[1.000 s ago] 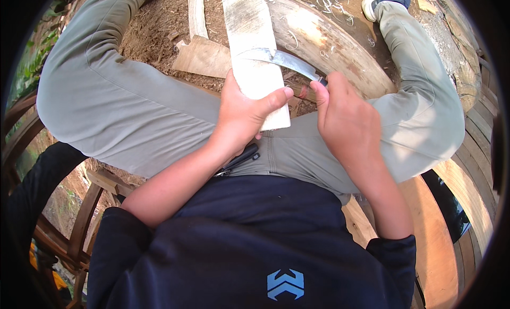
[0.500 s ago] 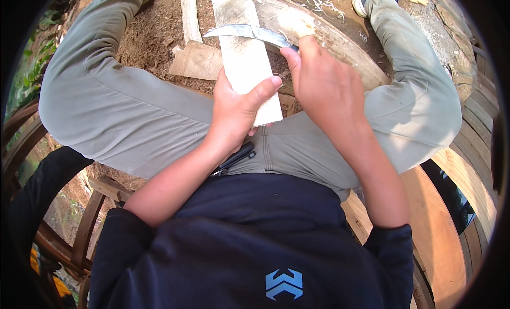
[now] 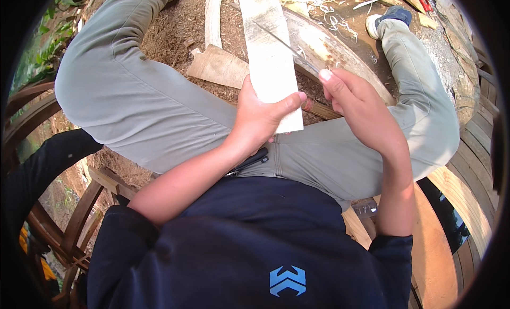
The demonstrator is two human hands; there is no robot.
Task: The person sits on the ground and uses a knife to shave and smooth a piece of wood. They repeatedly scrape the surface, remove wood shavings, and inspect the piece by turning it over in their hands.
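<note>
A pale flat wooden board [image 3: 272, 70] points away from me between my knees, its near end above my lap. My left hand [image 3: 261, 111] is closed around that near end, with the thumb across the top and the fingers underneath. In my closed right hand [image 3: 362, 106] is a curved knife [image 3: 291, 46], its handle mostly hidden by the fingers. The blade now shows nearly edge-on as a thin dark line slanting over the board's face. Whether it touches the wood, I cannot tell. Grey dirt-like marks darken the board's far part.
A rough bark-edged wood slab [image 3: 220, 67] and a narrow strip [image 3: 213, 19] lie on the sawdust-covered ground [image 3: 170, 38]. Right of the board is a long curved timber [image 3: 345, 57]. Pale shavings [image 3: 340, 25] are scattered beyond. My bent legs flank the work.
The knife has turned from showing its broad curved side to nearly edge-on. My right hand has rolled and shifted right and nearer to me. Everything else appears shifted slightly right with the view.
</note>
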